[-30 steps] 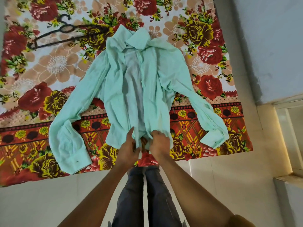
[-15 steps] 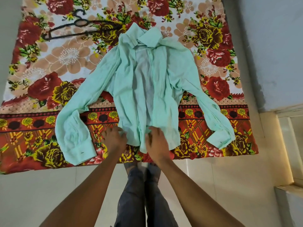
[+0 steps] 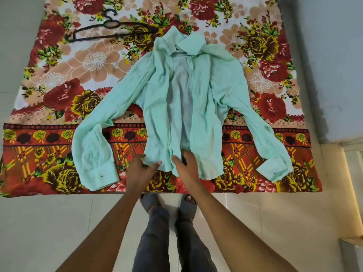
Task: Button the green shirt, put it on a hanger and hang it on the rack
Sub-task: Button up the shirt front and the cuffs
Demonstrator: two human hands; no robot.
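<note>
A pale green long-sleeved shirt lies face up and unbuttoned on a floral cloth, collar away from me, sleeves spread to both sides. My left hand pinches the bottom hem of the left front panel between thumb and fingers. My right hand grips the hem of the right front panel near the opening, fingers curled under the fabric. A black hanger lies flat on the cloth at the far left, apart from the shirt's collar.
The floral cloth covers a raised surface whose near edge runs just in front of my feet. Light floor tiles lie below. A grey wall stands at the right. No rack is in view.
The view has shifted nearer and a little to the left. My left hand slid rightwards onto the left panel's hem; my right hand stays on the right panel's hem.
</note>
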